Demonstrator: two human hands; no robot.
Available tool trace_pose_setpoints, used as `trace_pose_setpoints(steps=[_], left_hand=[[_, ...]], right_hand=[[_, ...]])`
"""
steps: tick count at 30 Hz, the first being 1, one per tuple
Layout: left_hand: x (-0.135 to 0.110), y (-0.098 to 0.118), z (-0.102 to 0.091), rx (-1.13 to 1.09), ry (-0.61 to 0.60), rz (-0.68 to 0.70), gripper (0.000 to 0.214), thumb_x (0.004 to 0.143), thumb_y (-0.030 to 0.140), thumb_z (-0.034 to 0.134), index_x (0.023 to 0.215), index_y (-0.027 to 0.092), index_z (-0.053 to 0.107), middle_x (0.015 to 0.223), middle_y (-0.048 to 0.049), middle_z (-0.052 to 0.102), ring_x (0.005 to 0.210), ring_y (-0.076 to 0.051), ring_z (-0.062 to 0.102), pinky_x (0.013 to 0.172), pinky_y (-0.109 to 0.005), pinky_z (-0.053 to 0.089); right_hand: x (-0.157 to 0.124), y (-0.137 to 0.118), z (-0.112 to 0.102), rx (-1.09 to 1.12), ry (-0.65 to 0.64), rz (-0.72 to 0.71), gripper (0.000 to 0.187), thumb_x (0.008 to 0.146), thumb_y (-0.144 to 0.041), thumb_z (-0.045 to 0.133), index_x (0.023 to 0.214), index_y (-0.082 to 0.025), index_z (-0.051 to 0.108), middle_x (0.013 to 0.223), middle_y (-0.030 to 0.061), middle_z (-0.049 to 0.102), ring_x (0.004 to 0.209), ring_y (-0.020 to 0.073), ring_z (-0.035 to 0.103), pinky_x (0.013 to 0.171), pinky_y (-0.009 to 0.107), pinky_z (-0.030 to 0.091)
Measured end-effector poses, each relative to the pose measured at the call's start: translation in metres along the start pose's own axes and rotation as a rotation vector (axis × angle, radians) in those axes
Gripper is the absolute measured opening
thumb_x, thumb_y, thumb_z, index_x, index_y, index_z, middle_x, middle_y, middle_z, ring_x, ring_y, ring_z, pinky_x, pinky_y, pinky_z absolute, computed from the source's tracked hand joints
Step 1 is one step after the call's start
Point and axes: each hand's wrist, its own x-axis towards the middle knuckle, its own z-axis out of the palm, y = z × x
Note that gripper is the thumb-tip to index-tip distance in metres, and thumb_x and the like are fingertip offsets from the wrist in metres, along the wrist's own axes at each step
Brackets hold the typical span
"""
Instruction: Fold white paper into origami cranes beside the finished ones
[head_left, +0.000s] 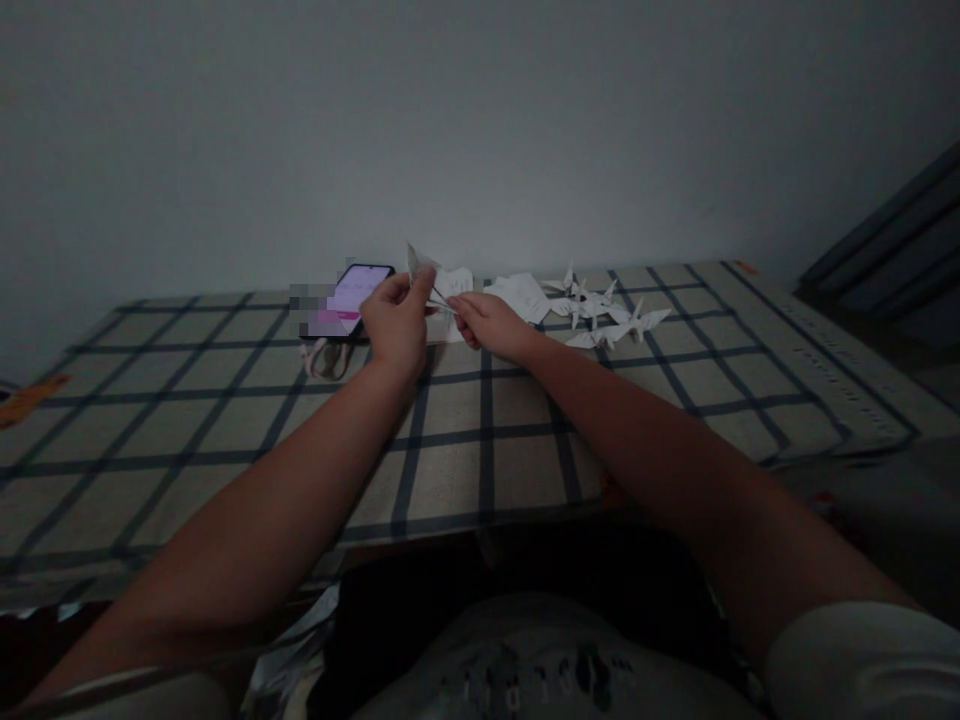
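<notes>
Phone (360, 290) left, held paper (415, 263) between, cranes (598, 300) right

The phone (366, 290) has a light purple screen with a pink strip and black edge. Right of it, the folded paper (413, 262) is whitish. Farther right, pointy paper shapes (598, 299) are white. Under the phone, the tabletop cloth (247, 400) is grayish tan with dark blue lines making squares.

One head-worn view, forward and down across the checked tablecloth (450, 470) toward the wall (480, 130)
</notes>
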Motion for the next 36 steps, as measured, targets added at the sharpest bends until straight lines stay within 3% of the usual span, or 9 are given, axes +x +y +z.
trace_pose_setpoints(steps=[4,7,9,12,17,21,36], left_hand=[[0.003,0.0,0.0,-0.06,-0.059,-0.079,0.036,0.072,0.046,0.081,0.066,0.018,0.059,0.063,0.0034,0.057,0.055,-0.008,0.054,0.052,-0.018,0.049],[0.003,-0.003,0.0,-0.069,-0.172,-0.151,0.038,0.069,0.049,0.083,0.066,0.018,0.06,0.064,0.0023,0.058,0.055,-0.008,0.055,0.051,-0.018,0.05],[0.001,-0.004,0.001,-0.051,-0.254,-0.178,0.039,0.069,0.051,0.083,0.07,0.017,0.064,0.066,0.0007,0.062,0.056,-0.009,0.056,0.051,-0.018,0.05],[-0.001,-0.005,0.001,-0.029,-0.324,-0.2,0.041,0.072,0.055,0.08,0.078,0.016,0.069,0.072,-0.002,0.067,0.059,-0.01,0.06,0.051,-0.018,0.051],[-0.002,-0.002,0.001,-0.057,-0.335,-0.198,0.044,0.081,0.062,0.069,0.08,0.017,0.066,0.071,-0.0018,0.065,0.061,-0.012,0.063,0.052,-0.02,0.054],[-0.002,0.0,0.001,-0.074,-0.356,-0.173,0.043,0.073,0.056,0.079,0.09,0.017,0.07,0.081,-0.0032,0.07,0.065,-0.013,0.065,0.051,-0.02,0.055],[-0.002,-0.001,-0.001,-0.003,-0.367,-0.164,0.038,0.07,0.048,0.081,0.086,0.014,0.074,0.081,-0.0057,0.074,0.064,-0.013,0.067,0.054,-0.022,0.057]], right_hand=[[0.002,0.003,-0.003,0.154,0.014,0.042,0.04,0.102,-0.05,0.045,0.075,-0.02,0.048,0.056,-0.0054,0.049,0.047,0.0072,0.046,0.047,0.02,0.038],[0.004,0.006,-0.009,0.252,0.164,-0.04,0.032,0.095,-0.054,0.057,0.092,-0.024,0.048,0.06,-0.0083,0.053,0.049,0.0072,0.05,0.047,0.018,0.04],[0.006,0.006,-0.013,0.28,0.162,-0.085,0.032,0.091,-0.051,0.065,0.102,-0.025,0.049,0.06,-0.0098,0.053,0.05,0.0082,0.052,0.049,0.018,0.042],[0.007,0.006,-0.016,0.279,0.148,-0.09,0.028,0.089,-0.045,0.068,0.096,-0.023,0.053,0.061,-0.0087,0.054,0.053,0.008,0.053,0.052,0.018,0.043],[0.008,0.004,-0.018,0.27,0.24,-0.034,0.022,0.091,-0.034,0.066,0.081,-0.02,0.052,0.066,-0.0064,0.056,0.058,0.0061,0.054,0.057,0.018,0.045],[0.006,0.001,-0.021,0.248,0.302,-0.022,0.018,0.092,-0.027,0.064,0.08,-0.019,0.053,0.068,-0.0055,0.055,0.062,0.0068,0.054,0.062,0.019,0.047],[0.008,0.006,-0.022,0.291,0.181,-0.004,0.02,0.088,-0.034,0.068,0.084,-0.02,0.055,0.076,-0.0047,0.056,0.067,0.0086,0.055,0.063,0.02,0.048]])
